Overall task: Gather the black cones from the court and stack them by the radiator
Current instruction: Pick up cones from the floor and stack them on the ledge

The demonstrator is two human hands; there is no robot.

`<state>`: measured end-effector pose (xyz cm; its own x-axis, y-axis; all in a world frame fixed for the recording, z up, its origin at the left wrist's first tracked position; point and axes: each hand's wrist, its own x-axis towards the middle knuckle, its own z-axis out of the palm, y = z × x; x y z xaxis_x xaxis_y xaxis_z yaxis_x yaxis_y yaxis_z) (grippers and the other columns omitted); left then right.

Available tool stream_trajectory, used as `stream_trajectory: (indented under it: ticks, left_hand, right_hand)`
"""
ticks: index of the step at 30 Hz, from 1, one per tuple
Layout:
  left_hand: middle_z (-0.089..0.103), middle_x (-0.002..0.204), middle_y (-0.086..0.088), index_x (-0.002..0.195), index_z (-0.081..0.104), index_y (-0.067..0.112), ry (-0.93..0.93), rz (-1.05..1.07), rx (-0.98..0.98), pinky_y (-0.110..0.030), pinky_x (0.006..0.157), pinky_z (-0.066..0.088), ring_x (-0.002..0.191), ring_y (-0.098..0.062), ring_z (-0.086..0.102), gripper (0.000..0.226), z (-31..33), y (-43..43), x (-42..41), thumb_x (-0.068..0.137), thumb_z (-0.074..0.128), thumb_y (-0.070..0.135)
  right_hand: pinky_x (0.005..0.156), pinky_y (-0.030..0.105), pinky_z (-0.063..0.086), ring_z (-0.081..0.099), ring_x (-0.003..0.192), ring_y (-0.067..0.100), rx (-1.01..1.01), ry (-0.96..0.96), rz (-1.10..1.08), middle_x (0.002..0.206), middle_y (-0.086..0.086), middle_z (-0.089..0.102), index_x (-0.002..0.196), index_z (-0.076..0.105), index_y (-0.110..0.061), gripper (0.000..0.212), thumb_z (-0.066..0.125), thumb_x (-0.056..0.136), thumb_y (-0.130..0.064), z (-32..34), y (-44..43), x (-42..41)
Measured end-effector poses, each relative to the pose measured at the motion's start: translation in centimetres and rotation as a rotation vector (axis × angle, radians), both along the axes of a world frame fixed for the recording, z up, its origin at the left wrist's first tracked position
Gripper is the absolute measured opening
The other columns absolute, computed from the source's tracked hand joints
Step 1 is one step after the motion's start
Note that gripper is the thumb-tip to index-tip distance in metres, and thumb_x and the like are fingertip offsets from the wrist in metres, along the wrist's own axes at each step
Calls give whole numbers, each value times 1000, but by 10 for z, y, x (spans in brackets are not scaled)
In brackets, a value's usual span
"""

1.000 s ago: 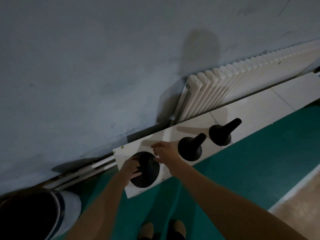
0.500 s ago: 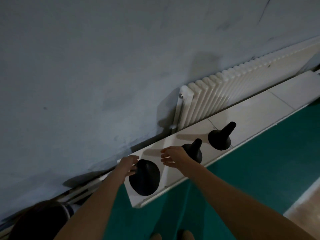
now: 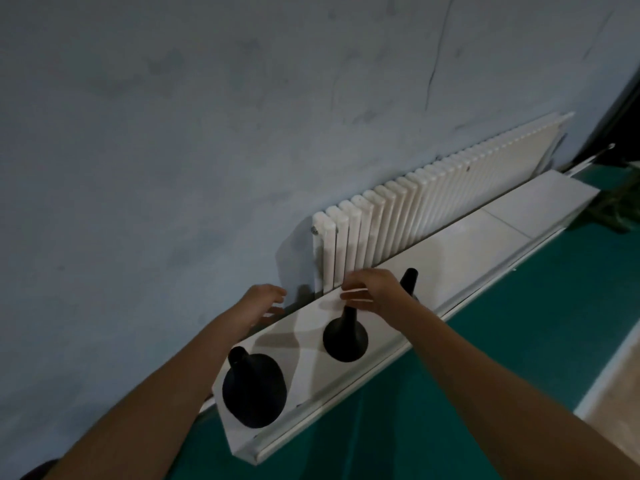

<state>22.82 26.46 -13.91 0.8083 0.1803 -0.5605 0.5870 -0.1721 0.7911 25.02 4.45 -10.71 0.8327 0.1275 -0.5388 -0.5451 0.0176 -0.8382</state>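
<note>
- The wall (image 3: 173, 133) fills most of the view, pale blue-grey and blotchy, with a thin dark crack running down at upper right.
- The green court floor (image 3: 485, 358) takes the lower right; a pale strip of other flooring shows at the far right edge.
- The white radiator (image 3: 433, 209) stands against the wall, its ribbed columns running away to the right.
- In front of it lies a long white ledge (image 3: 485, 237) — this is the surface that carries the cones, one step above the floor.
- The left hand (image 3: 263, 303) hovers over the near end of the ledge, close to the wall, fingers loosely spread; its grip holds nothing and touches no cone.
- The right hand (image 3: 374, 292) hovers just above the middle cone's tip, fingers spread and slightly curled, blurred by motion; its grip is empty, and I cannot tell whether a fingertip brushes the tip.
- A second ago both hands were down on the nearest cone's base; half a second ago they had lifted just off it; now they are higher and further along the ledge, and the view has tipped up so more of the radiator shows.
- Nearest cone (image 3: 252, 389): matte black, broad round base, narrow neck leaning up-left — it sits at the ledge's near end.
- Middle cone (image 3: 346, 337): same shape, upright, beside the radiator's first columns.
- Far cone (image 3: 409, 280): only its neck shows behind the right hand.
</note>
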Motion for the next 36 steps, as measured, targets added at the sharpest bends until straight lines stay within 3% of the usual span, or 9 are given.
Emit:
stream_trajectory:
  ticks: [4, 10, 16, 21, 27, 33, 36]
  left_hand:
    - [61, 104, -11, 104, 61, 12, -86, -97, 140, -26, 69, 46, 92, -20, 61, 25, 28, -29, 11, 93, 41, 3]
    - [62, 108, -12, 102, 62, 16, -201, -203, 202, -24, 67, 46, 100, -22, 61, 28, 69, -72, 23, 89, 43, 0]
    - [66, 103, -8, 104, 63, 9, -309, -355, 94, -23, 68, 44, 84, -17, 64, 24, 91, -114, 22, 93, 44, 1]
    - [69, 96, -11, 97, 62, 8, -382, -436, -24, -22, 63, 44, 78, -16, 65, 25, 104, -129, 17, 93, 40, -3]
    - [72, 76, 5, 86, 63, 17, -462, -593, -89, -24, 67, 46, 75, -13, 67, 29, 103, -131, 7, 94, 42, -2]
    - [72, 87, -5, 89, 64, 15, -416, -748, -143, -21, 64, 48, 80, -17, 67, 22, 92, -146, -14, 94, 48, 1]
    - [71, 91, -5, 95, 65, 10, -404, -830, -155, -26, 73, 50, 83, -17, 66, 17, 89, -161, -33, 95, 50, 4]
  right_hand:
    - [79, 36, 54, 68, 82, 28, -11, -115, -75, 88, 13, 69, 97, 62, -7, 8, 55, 95, -11, 14, -37, -1]
    - [72, 31, 54, 66, 77, 25, -1, -212, -167, 90, 14, 68, 102, 63, -5, 15, 51, 97, -12, 43, -84, -22]
    - [72, 32, 57, 67, 76, 25, 4, -293, -288, 93, 16, 69, 109, 60, -1, 18, 57, 95, -11, 72, -122, -54]
    - [73, 32, 58, 69, 79, 22, -130, -361, -349, 97, 13, 71, 108, 63, -7, 16, 58, 95, -16, 86, -144, -89]
    - [64, 26, 56, 69, 73, 18, -181, -376, -444, 89, 8, 71, 100, 63, -13, 8, 57, 95, -14, 93, -137, -132]
    - [66, 29, 55, 66, 68, 18, -201, -328, -590, 84, 7, 69, 96, 61, -13, 7, 54, 96, -12, 86, -124, -187]
    - [63, 27, 55, 65, 68, 20, -178, -300, -701, 86, 10, 68, 100, 60, -10, 9, 53, 96, -11, 81, -123, -216]
